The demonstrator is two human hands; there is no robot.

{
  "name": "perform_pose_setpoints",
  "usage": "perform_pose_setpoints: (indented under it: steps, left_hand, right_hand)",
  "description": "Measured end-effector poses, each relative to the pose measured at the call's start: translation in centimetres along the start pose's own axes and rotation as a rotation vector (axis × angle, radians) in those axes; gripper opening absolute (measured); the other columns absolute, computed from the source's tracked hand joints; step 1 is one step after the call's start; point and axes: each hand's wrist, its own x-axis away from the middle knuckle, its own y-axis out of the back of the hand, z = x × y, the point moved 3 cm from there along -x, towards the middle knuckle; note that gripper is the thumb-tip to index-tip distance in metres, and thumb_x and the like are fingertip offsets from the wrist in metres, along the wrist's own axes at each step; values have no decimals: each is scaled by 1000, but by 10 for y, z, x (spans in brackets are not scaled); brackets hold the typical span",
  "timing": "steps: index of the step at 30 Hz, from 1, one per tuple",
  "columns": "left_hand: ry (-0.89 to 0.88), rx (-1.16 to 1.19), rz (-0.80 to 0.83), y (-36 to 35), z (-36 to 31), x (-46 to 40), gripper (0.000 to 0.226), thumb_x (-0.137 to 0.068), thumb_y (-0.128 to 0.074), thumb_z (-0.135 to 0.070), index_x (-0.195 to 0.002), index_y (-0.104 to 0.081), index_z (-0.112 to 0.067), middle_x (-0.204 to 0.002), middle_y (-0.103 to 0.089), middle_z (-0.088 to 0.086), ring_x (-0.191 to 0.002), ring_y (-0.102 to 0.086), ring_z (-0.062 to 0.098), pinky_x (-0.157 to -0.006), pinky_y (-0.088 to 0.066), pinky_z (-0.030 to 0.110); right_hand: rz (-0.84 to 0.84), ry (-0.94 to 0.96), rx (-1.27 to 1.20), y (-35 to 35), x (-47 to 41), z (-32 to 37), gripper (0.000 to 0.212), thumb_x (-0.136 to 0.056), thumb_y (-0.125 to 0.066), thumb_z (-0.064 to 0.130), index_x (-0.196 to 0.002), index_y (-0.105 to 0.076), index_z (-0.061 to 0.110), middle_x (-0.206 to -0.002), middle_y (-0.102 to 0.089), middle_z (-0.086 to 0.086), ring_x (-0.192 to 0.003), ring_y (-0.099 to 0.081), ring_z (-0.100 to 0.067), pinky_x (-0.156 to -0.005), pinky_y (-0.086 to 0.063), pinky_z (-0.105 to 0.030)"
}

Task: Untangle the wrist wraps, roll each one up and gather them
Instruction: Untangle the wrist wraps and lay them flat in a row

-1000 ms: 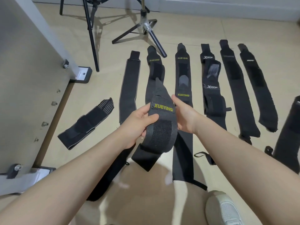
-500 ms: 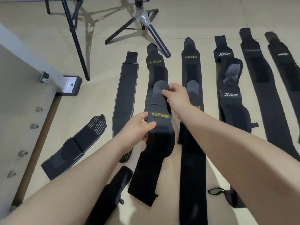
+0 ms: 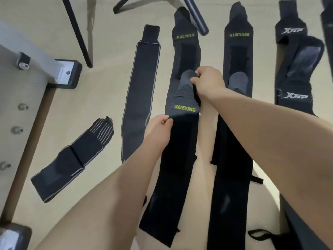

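Both hands are pinching one wrap flat on the floor.

The left hand is pinching the wrap by its left edge just below the yellow label, fingers curled tight. The right hand is gripping the grey tab at the wrap's far end, which is overlapping a second wrap beyond it. The wrap is lying stretched along the floor among the row, toward the person. A second ago it was hanging bunched between both hands above the floor; now it is pulled out long and straight.
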Motion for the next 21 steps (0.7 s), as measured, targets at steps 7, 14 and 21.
perform_pose_setpoints:
  steps: [7,14,21]
  left_hand:
    - [-25,-241,-46,2,-1,-19,20,-101,-33,-23,-96,-46,-10,-82,-48,4,-62,-40,11,-50,-29,23]
    - [-28,-246,-46,1,4,-16,21,-101,-34,-28,-100,-47,-11,-79,-47,-5,-73,-48,12,-64,-35,27]
    - [0,-9,-45,-4,20,-1,18,-95,-49,-31,-104,-52,-16,-87,-63,2,-80,-59,16,-72,-48,28]
  right_hand:
    - [-16,22,51,-13,-20,7,17,-96,-44,20,-79,-47,14,-97,-53,-10,-102,-46,-30,-73,-36,-34]
    - [-92,-81,49,-28,-22,9,14,-96,-49,34,-88,-54,24,-109,-46,-3,-111,-38,-27,-80,-24,-34]
    - [-223,-100,208,-20,-19,23,41,-91,-59,30,-122,-42,11,-124,-52,-10,-118,-43,-29,-90,-32,-38]
